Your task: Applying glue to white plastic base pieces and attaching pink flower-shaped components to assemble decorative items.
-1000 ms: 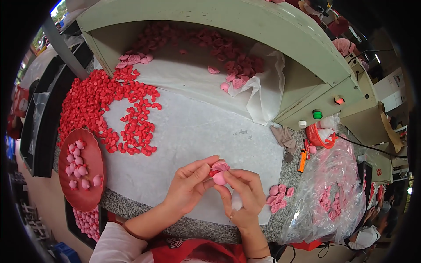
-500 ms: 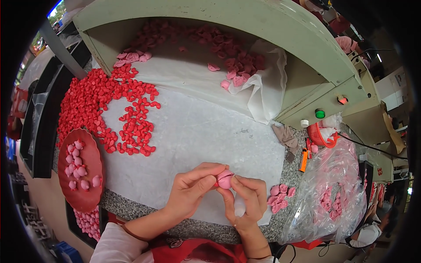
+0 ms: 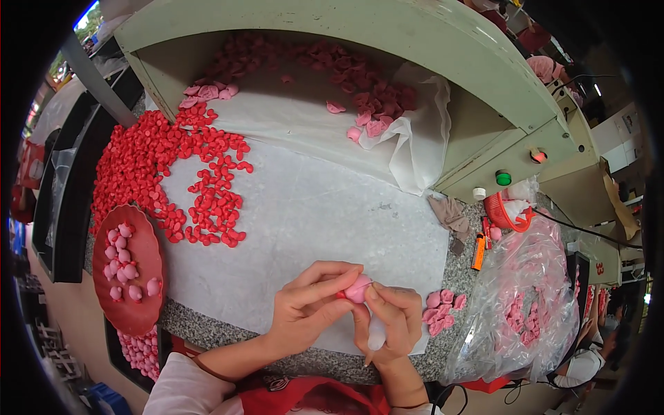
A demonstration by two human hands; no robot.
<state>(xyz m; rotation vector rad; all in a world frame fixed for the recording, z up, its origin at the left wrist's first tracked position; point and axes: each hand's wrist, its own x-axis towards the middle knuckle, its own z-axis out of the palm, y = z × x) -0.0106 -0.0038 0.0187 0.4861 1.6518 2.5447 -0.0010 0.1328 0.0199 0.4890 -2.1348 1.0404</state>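
Note:
Both hands meet over the near part of the white sheet (image 3: 297, 207). Between their fingertips is a small rounded pink piece (image 3: 358, 289) with a bit of red at its left side. My left hand (image 3: 304, 308) pinches it from the left. My right hand (image 3: 394, 315) has thumb and fingertips closed on its right side. Tucked in the right palm is a whitish translucent object (image 3: 377, 333) with a thin tip pointing down toward the wrist; it looks like a small squeeze bottle. Several loose pink pieces (image 3: 441, 311) lie just right of my right hand.
A heap of small red pieces (image 3: 138, 152) spreads at left, above a red oval dish (image 3: 104, 304) of pink pieces. A greenish metal hood (image 3: 346, 28) stands behind. At right are an orange lighter (image 3: 478, 252), a red basket (image 3: 499, 213) and a clear plastic bag (image 3: 477, 339).
The pink piece has turned in the fingers; the dark slit on it no longer shows. The whitish object in the right palm has tilted and shows more, tip included.

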